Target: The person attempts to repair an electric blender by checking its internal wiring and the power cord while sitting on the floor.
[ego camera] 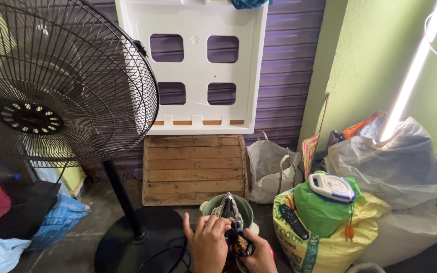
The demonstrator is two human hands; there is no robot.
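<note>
Down low in the head view, two bare hands meet over an old clothes iron (230,210). The left hand (207,241) is curled around the side of the iron, with its fingers bent against the shiny metal bottom plate. The right hand (260,257) is closed lower down, on the dark handle end and a bit of patterned cloth there. So both hands are grasping the iron, not letting go. The iron stands on end, just in front of a green round pot (227,205). Its long way runs up and down, and its pointy tip aims up and a little away from the person, toward the wooden board (193,169) leaning on the wall. The shiny plate faces the camera. I think the work is only at the start or middle, since the iron is lifted and looked at, and no part seems taken off yet. A black cord (170,253) lies on the floor by the big fan's stand (122,202). To the right sits a yellow sack (330,237) with a remote on it.
</note>
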